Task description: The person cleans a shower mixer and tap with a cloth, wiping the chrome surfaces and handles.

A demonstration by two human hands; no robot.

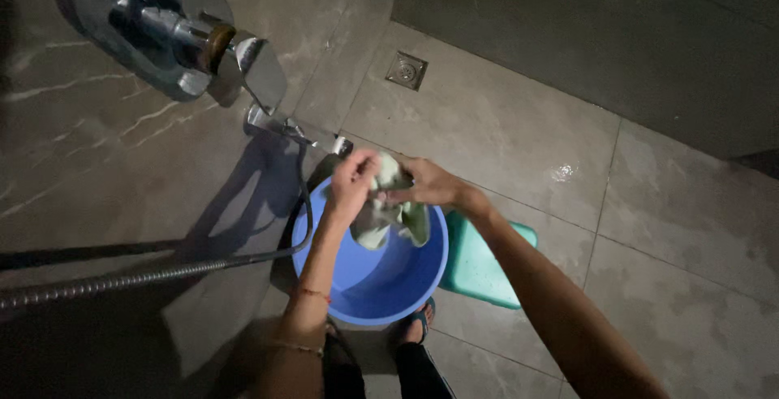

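Loosely vertical: cloth (388,211), w/ ends down

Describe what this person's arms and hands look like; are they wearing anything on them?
Both arms are bare, with no sleeves or gloves. The left hand has a thin red thread around the wrist and a fine chain bracelet farther up the forearm. The right hand and its arm show nothing worn.

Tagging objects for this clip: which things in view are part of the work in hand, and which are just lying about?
In use:
- pale green cloth, held by both hands: left hand, right hand
- blue bucket, right under the cloth

Lying about:
- teal stool beside the bucket
- wall tap
- metal shower hose
- floor drain
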